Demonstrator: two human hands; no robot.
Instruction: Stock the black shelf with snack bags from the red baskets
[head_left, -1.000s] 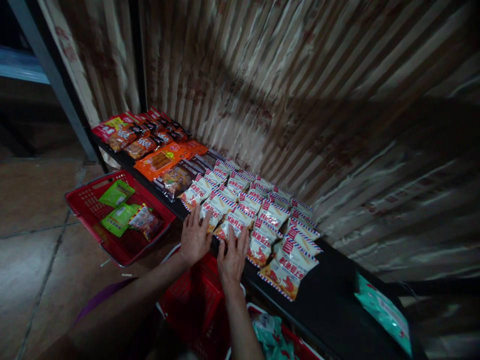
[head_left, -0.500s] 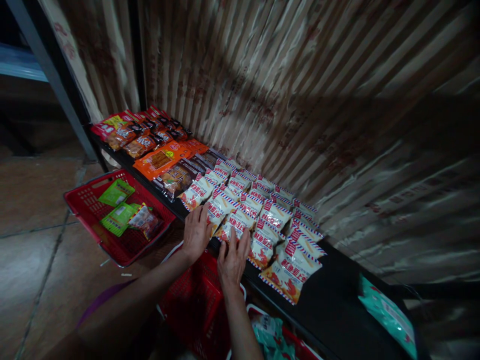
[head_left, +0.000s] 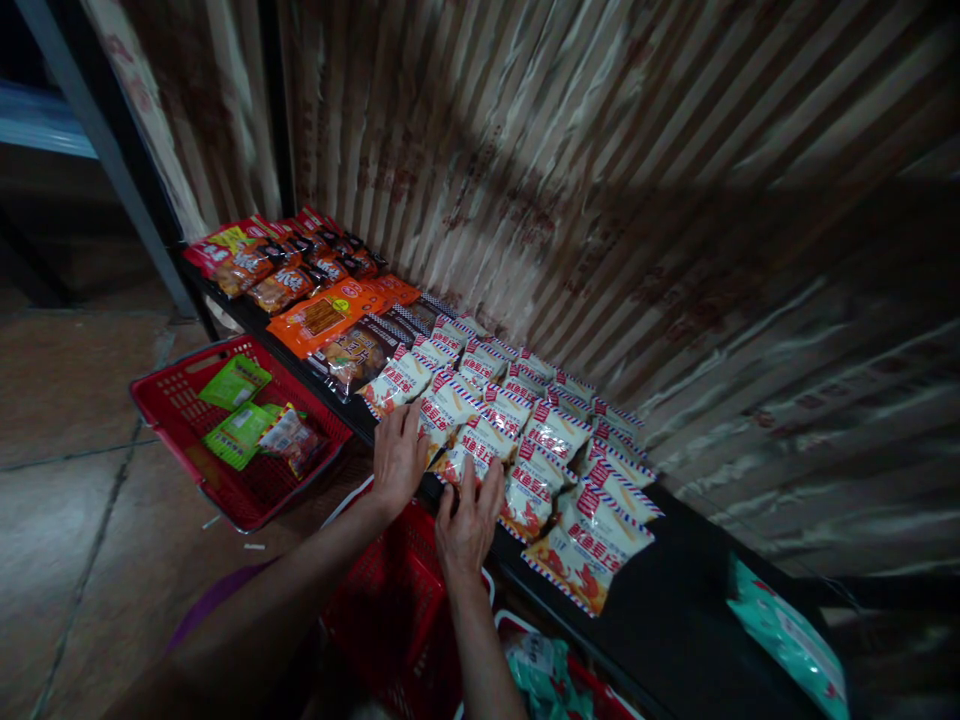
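Several white snack packets (head_left: pixel 525 440) with red and blue striped edges lie in overlapping rows on a low black shelf (head_left: pixel 675 620). My left hand (head_left: pixel 398 458) rests flat on the front-left packets, fingers stretched out. Just to its right, my right hand (head_left: pixel 469 520) lies at the shelf's front edge, its fingers spread over the front packet of the middle row. Neither hand grips anything that I can see.
Orange, red and dark snack bags (head_left: pixel 315 300) fill the shelf's far left. A red basket (head_left: pixel 187 450) holding green packets stands on the floor at left, and another red basket (head_left: pixel 390 610) sits under my arms. A teal packet (head_left: pixel 787 635) lies at the shelf's right end. Striped fabric (head_left: pixel 600 180) hangs behind.
My left hand has shifted slightly right and forward onto the packets. My right hand stays at the shelf edge. The view has drifted a little.
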